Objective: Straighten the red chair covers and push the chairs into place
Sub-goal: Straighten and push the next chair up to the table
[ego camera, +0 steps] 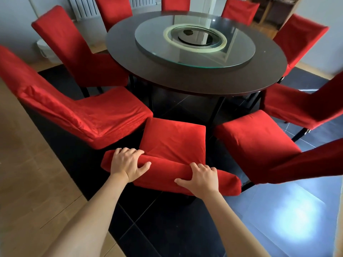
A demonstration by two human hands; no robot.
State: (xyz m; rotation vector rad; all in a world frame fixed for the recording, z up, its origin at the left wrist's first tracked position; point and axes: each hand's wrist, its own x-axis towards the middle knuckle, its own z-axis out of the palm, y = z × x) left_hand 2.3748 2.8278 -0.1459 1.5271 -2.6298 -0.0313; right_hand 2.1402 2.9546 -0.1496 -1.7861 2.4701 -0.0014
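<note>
On the far left there is a light wood floor [27, 173]. Next to it stands a chair with a wrinkly red cover [83, 115]. Its seat points at the round dark table [194, 78]. Behind it is another red chair [74, 52], set close to the table edge.

In the middle, near the bottom, is the chair being worked on [174, 143]. Its red cover looks smooth on the seat. The seat has not gone under the table; there is a gap of dark floor between them. The left hand [128, 164] sits on the top of the chair back, near its left end. Its fingers curl over the top and grip the red cloth. The right hand [201, 178] sits on the same chair back, more to the right. Its fingers curl over the top too, and the thumb sticks out to the side.

A glass turning plate [232, 58] lies on the table. To the right is one more red chair [254, 141], angled away, standing on shiny blue-grey tiles [287, 210]. More red chairs ring the far side.
</note>
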